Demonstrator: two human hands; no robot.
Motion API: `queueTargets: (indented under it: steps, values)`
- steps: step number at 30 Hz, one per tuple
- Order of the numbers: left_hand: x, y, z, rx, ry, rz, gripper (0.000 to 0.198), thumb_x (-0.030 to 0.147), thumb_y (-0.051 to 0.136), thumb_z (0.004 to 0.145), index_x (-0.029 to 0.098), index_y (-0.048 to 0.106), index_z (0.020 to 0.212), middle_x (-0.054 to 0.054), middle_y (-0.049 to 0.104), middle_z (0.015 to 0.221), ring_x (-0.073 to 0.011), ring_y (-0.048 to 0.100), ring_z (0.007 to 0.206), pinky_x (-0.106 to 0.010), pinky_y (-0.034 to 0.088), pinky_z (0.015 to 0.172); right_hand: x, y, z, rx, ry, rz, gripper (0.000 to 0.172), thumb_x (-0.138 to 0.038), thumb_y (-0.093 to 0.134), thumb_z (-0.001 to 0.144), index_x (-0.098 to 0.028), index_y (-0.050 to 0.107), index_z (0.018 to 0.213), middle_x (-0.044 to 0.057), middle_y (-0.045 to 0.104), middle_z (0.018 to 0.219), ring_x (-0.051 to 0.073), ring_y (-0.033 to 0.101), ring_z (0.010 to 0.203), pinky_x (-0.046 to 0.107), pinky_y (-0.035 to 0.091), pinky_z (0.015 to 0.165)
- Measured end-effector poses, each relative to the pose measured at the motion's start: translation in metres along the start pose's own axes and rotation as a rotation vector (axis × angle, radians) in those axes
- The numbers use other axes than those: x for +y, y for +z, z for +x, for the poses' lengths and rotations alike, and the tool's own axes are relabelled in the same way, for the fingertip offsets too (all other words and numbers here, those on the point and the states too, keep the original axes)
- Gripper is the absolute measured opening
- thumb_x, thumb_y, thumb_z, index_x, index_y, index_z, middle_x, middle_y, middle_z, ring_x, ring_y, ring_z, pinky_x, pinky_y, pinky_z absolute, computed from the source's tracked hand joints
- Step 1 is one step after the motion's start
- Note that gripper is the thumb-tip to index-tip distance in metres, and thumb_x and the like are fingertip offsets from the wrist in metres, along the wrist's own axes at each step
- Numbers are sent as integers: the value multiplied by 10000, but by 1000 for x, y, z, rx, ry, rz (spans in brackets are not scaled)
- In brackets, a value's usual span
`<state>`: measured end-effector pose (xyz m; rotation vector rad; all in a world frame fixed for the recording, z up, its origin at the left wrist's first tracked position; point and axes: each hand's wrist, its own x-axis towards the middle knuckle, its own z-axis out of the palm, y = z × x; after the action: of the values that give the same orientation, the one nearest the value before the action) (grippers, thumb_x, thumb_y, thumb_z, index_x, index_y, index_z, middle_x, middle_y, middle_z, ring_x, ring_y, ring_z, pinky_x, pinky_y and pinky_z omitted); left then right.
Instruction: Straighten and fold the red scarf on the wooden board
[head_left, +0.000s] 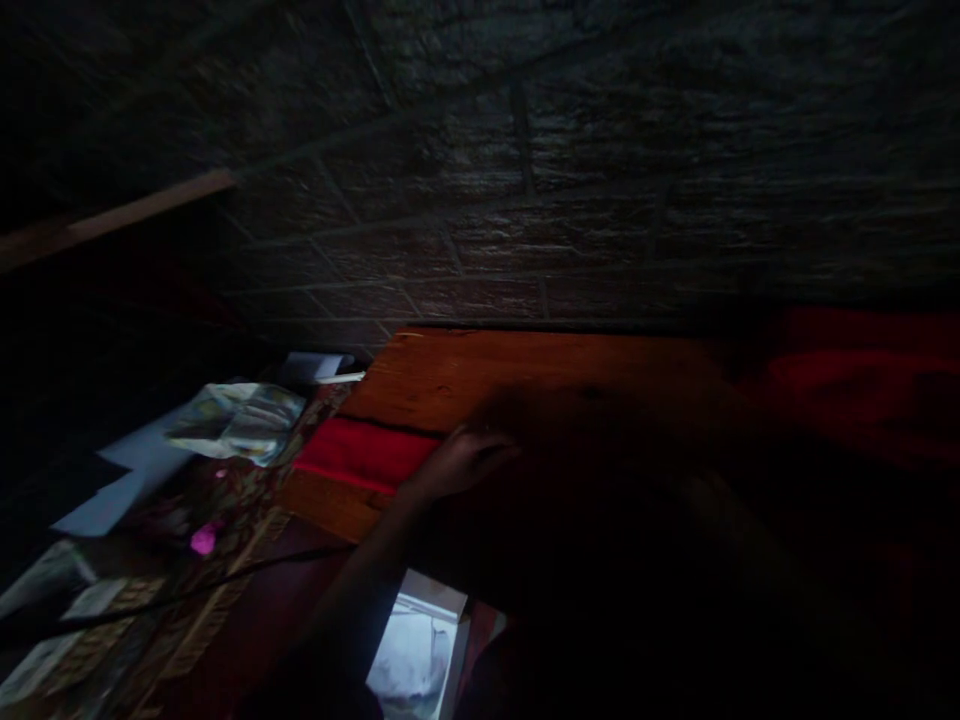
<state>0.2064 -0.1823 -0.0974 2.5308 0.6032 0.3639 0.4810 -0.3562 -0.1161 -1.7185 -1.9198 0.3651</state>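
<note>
My left hand (469, 460) reaches in from below, over the wooden tabletop (442, 370), at the right end of a folded red cloth (367, 452). Its fingers are stretched out, with a gap showing between them, and nothing can be seen in them. Whether the hand touches the cloth is unclear in the dim light. The cloth lies flat near the left edge of the wood. My right hand is lost in deep shadow; only a faint forearm (720, 500) shows to the right.
A dark brick-patterned wall (480, 230) rises behind the tabletop. More red fabric (862, 400) lies at the right. On the left are a crumpled plastic bag (247, 420), white papers (135, 485) and a pink item (202, 540). A white box (416, 650) with pale contents stands below.
</note>
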Motion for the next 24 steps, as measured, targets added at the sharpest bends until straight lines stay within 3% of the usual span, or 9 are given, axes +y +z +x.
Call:
queueTargets:
  steps: [4, 8, 14, 20, 24]
  values:
    - [-7, -11, -9, 11, -87, -60, 213, 320, 592, 950, 162, 735, 951, -41, 757, 877, -149, 692, 785, -225, 500, 698, -2, -1, -1, 33, -18, -24, 252, -378, 533, 1002, -192, 644, 1132, 82, 635, 1165, 164, 628, 980, 353, 546, 881]
    - [-23, -40, -31, -8, -195, -107, 240, 357, 635, 911, 158, 737, 998, -44, 765, 945, -162, 697, 827, -225, 516, 738, -1, 0, -1, 46, -7, -53, 265, -384, 541, 996, -190, 634, 1152, 86, 622, 1187, 174, 622, 1004, 364, 545, 890]
    - [-61, -81, -66, 29, -413, -81, 355, 487, 624, 875, 161, 759, 911, -30, 766, 877, -173, 685, 777, -226, 527, 703, 1, 2, 0, 45, -2, -57, 278, -382, 544, 995, -186, 623, 1176, 89, 611, 1203, 181, 617, 1014, 371, 547, 888]
    - [-89, -92, -80, 133, -393, 88, 432, 552, 583, 868, 153, 749, 864, -30, 752, 837, -162, 662, 743, -218, 512, 687, 3, 3, 0, 66, 0, -65, 275, -378, 544, 995, -190, 620, 1180, 91, 607, 1210, 178, 615, 1011, 371, 547, 888]
    - [-97, -103, -83, 166, -408, 173, 442, 534, 560, 885, 155, 713, 716, 11, 666, 628, -125, 576, 592, -206, 453, 605, 6, 7, -1, 85, 5, -52, 279, -379, 548, 992, -188, 618, 1184, 90, 607, 1209, 182, 615, 1015, 372, 548, 886]
